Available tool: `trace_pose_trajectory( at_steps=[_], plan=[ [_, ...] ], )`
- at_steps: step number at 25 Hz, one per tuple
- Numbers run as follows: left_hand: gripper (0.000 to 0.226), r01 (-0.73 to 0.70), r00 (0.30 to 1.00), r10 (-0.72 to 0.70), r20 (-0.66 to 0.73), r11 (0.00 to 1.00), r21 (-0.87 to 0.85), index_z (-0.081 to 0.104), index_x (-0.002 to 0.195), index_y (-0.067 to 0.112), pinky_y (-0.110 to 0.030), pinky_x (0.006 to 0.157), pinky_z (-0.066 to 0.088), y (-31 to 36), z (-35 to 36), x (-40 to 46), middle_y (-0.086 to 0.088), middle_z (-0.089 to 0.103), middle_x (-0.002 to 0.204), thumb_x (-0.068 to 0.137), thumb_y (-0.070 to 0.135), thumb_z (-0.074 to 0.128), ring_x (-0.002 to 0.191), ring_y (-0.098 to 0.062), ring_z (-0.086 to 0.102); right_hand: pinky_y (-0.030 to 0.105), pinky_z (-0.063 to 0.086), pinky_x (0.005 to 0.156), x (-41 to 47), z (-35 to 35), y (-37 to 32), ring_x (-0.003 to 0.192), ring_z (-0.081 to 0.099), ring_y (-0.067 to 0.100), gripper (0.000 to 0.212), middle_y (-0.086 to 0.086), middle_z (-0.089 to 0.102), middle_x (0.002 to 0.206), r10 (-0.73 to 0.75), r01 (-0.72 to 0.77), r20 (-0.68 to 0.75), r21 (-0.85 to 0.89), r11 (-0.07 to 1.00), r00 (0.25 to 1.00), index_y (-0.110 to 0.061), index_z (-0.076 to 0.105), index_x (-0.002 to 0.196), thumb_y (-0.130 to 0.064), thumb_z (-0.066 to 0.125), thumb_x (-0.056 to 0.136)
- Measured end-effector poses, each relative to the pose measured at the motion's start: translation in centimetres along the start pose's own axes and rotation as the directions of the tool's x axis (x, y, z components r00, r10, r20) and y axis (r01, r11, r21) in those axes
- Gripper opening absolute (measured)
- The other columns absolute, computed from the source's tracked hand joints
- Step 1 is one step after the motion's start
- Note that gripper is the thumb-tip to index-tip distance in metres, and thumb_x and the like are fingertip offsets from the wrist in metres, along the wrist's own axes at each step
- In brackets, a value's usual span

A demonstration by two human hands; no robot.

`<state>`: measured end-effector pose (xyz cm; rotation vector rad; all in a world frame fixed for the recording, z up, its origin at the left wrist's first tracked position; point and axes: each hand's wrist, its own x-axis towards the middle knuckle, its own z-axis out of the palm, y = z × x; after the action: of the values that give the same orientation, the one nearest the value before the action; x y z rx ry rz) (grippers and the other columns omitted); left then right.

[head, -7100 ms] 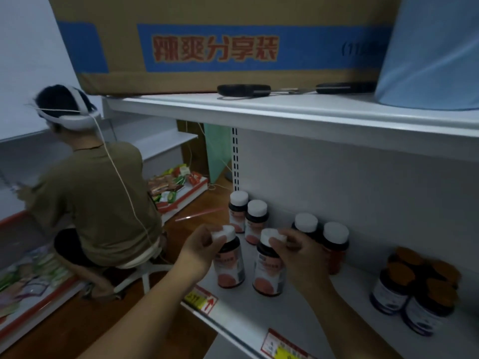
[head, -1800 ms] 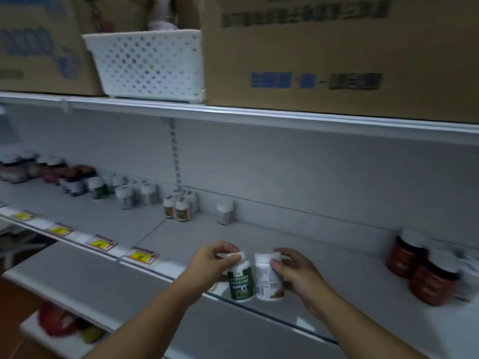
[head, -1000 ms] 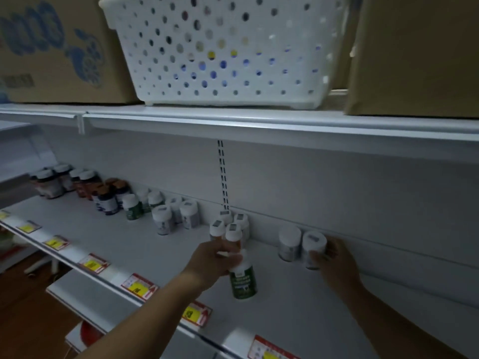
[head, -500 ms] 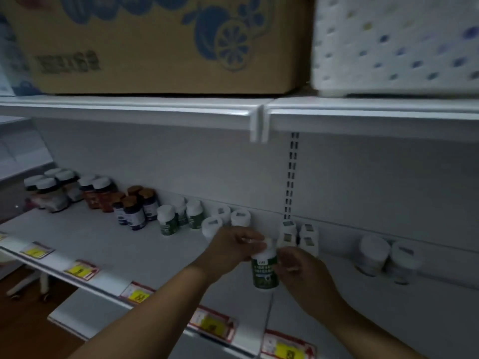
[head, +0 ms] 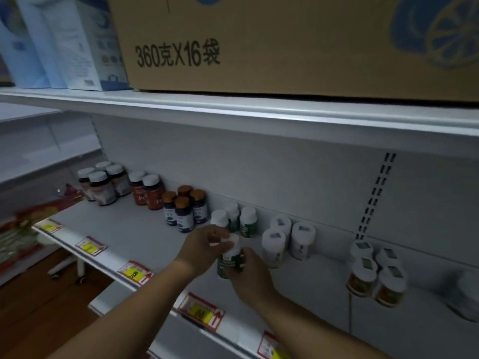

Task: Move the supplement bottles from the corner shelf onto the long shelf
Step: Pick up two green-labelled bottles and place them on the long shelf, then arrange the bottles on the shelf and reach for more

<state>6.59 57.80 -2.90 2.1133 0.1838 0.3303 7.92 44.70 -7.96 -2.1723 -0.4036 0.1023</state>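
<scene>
A green-labelled supplement bottle (head: 229,263) with a white cap is held upright just above the long white shelf (head: 134,237). My left hand (head: 204,246) grips its cap from the left. My right hand (head: 250,275) wraps its lower body from the right. Right behind it stand three matching green bottles (head: 239,220) against the back panel. Further along the row are white bottles (head: 287,238) to the right and dark bottles with brown caps (head: 185,207) to the left.
Dark bottles with white caps (head: 103,182) fill the shelf's left end. Small orange-labelled bottles (head: 375,274) stand at the right. A cardboard box (head: 285,42) sits on the upper shelf (head: 233,110). Yellow price tags (head: 134,272) line the front edge. Wooden floor lies below left.
The view has shifted left along the shelf. My right hand, which set a white bottle at the back a second ago, has come over to grip the green bottle alongside my left hand.
</scene>
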Motion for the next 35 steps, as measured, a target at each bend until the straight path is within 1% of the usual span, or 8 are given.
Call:
trace_pose_trajectory(
  at_steps=[4,7,11,15,19,22,27,35],
  plan=[
    [0.015,-0.448,0.877,0.468,0.110,0.709,0.545,0.071,0.086,0.014,-0.028,0.074,0.053,-2.1,0.4,3.1,-0.002,0.070,0.092,0.074,0.020,0.063,0.082,-0.016,0.060,0.025,0.046,0.060,4.9,2.9,0.2,0.072,0.048,0.018,0.011,0.003,0.053,0.079,0.037,-0.041,-0.198,-0.014,0.999,0.980,-0.015,0.051,0.080,-0.012,0.051,0.090],
    [0.046,-0.503,0.831,0.474,0.291,0.417,0.757,0.069,0.095,0.020,-0.031,0.069,0.059,-2.9,1.3,4.3,0.003,0.071,0.094,0.050,0.020,0.073,0.089,-0.021,0.065,0.024,0.034,0.060,8.1,3.0,0.8,0.063,0.038,0.018,0.031,0.004,0.036,0.070,0.195,-0.079,-0.349,0.319,0.944,0.917,-0.016,0.038,0.068,-0.002,0.033,0.095],
    [0.050,-0.449,0.867,0.371,0.333,0.289,0.846,0.062,0.111,0.010,-0.050,0.083,0.055,-3.6,1.7,4.7,-0.005,0.071,0.107,0.066,0.025,0.049,0.114,-0.033,0.046,0.028,0.043,0.069,7.8,3.3,-1.0,0.078,0.055,0.018,0.023,0.010,0.059,0.092,0.233,-0.085,-0.269,0.467,0.880,0.934,-0.011,0.055,0.093,-0.014,0.033,0.098],
    [0.077,-0.391,0.920,0.152,0.361,0.311,0.866,0.068,0.108,0.013,-0.056,0.077,0.055,-2.6,1.4,4.4,-0.008,0.071,0.111,0.038,0.043,0.082,0.107,-0.034,0.064,0.034,0.033,0.108,3.1,0.8,-0.7,0.132,0.039,0.024,0.052,0.006,0.036,0.148,-0.127,0.155,0.114,-0.290,0.944,0.985,-0.011,0.028,0.142,-0.028,0.044,0.096],
    [0.066,-0.424,0.905,0.250,0.343,0.511,0.747,0.037,0.139,0.020,-0.052,0.112,0.025,1.6,3.0,4.4,-0.008,0.032,0.151,0.080,0.049,0.034,0.141,-0.031,0.025,0.037,0.012,0.119,-2.1,-2.8,0.3,0.144,0.014,0.022,0.062,0.001,0.013,0.158,-0.025,0.155,0.316,-0.395,0.905,0.949,-0.020,0.014,0.148,-0.037,0.042,0.095],
    [0.083,-0.488,0.871,0.307,0.384,0.632,0.602,0.025,0.144,0.024,-0.046,0.117,0.012,5.5,6.6,3.7,-0.004,0.015,0.157,0.073,0.064,0.011,0.146,-0.025,0.008,0.044,0.012,0.119,-5.2,-7.7,1.9,0.145,0.009,0.025,0.060,0.003,0.011,0.158,0.005,0.121,0.293,-0.410,0.904,0.956,-0.021,0.017,0.147,-0.031,0.044,0.095],
    [0.099,-0.576,0.809,0.310,0.500,0.592,0.564,0.022,0.144,0.029,-0.044,0.117,0.013,12.3,14.1,-0.1,-0.001,0.015,0.158,0.058,0.073,0.000,0.146,-0.022,0.009,0.038,0.001,0.118,-11.5,-17.4,6.7,0.146,-0.007,0.027,0.067,0.009,-0.001,0.159,-0.010,0.082,0.135,-0.537,0.840,0.991,-0.019,0.010,0.148,-0.027,0.047,0.093],
    [0.079,-0.692,0.687,0.397,0.609,0.613,0.380,0.033,0.141,0.023,-0.043,0.118,0.020,25.5,30.8,-14.9,-0.004,0.025,0.155,0.079,0.071,0.024,0.143,-0.024,0.020,0.040,0.013,0.118,-29.0,-33.2,15.5,0.145,0.005,0.032,0.070,0.016,0.010,0.157,0.105,-0.183,-0.167,-0.571,0.800,0.980,-0.019,0.016,0.148,-0.027,0.052,0.088]
  ],
)
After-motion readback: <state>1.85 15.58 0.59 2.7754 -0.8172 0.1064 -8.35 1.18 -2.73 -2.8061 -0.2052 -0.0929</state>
